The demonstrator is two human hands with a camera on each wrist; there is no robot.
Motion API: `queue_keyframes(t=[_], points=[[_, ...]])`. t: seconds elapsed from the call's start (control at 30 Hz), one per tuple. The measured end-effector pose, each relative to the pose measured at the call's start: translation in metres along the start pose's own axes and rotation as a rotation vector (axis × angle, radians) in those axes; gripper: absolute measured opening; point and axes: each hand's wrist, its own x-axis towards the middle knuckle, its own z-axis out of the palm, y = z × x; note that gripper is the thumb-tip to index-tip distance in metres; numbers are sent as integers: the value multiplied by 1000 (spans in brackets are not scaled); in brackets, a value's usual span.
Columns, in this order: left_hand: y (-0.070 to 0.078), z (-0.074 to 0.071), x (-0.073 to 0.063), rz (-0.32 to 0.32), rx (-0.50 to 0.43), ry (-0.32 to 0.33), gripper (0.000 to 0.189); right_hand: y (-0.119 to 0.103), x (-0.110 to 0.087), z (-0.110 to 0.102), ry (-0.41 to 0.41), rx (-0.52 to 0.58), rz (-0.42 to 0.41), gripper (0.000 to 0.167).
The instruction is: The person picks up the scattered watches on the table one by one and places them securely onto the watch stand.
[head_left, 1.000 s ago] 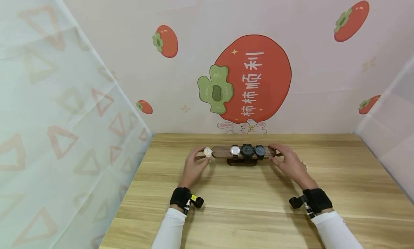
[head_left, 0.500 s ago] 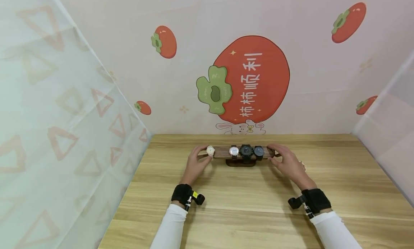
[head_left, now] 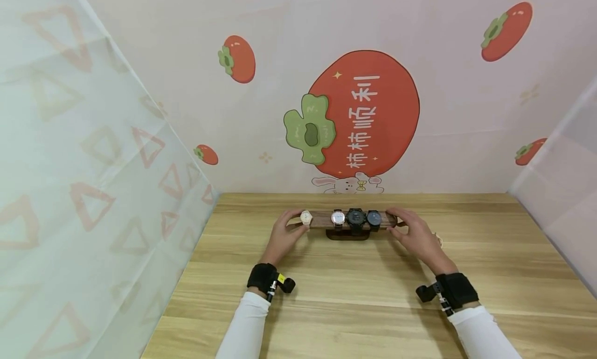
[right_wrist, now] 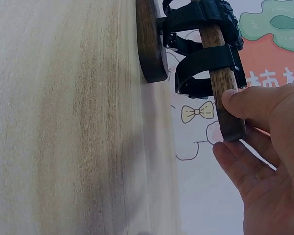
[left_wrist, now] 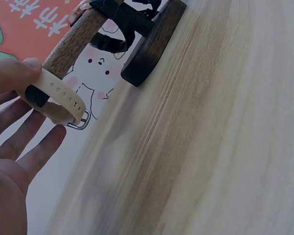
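A wooden watch stand (head_left: 322,220) with a horizontal bar stands near the table's back edge. At the bar's left end my left hand (head_left: 282,239) pinches a cream watch (head_left: 306,217). Its buckled strap (left_wrist: 63,93) loops around the dark bar end in the left wrist view. My right hand (head_left: 418,240) grips the bar's right end, the thumb on the wood (right_wrist: 231,122) in the right wrist view. Farther along the bar sit a white-faced watch (head_left: 338,217), a chunky black watch (head_left: 356,217) and another dark watch (head_left: 374,218).
The stand's base (head_left: 347,235) rests on the light wood table (head_left: 350,297). Behind it rises a backdrop (head_left: 261,115) printed with persimmons and a rabbit. A small pale item (head_left: 438,239), partly hidden, lies beyond the right hand. A patterned sheet (head_left: 93,193) closes off the left side.
My left hand has moved right, bringing the cream watch from beside the bar's left tip onto the bar. The right hand keeps its grip at the right end.
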Motion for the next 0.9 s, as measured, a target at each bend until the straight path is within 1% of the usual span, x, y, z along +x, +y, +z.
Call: queue_keyframes(t=[0.07,0.17,0.43,0.57,0.73,0.9], points=[[0,-1,0,-14,-11,-15,53,0,0,0,1,-1,-1,55],[-1,-2,1,-18,-27,-31,54,0,0,0,6,0,-5,55],[-1,-1,4,-10,-37,-46,54,-1,0,2,29,-2,-26,56],[0,1,4,-14,-18,-56,54,-1,0,3,36,-5,-35,55],[1,2,4,-31,18,-61,54,-2,0,2,31,-5,-26,55],[1,5,4,-17,26,-47,54,-2,-1,2,30,-4,-23,56]])
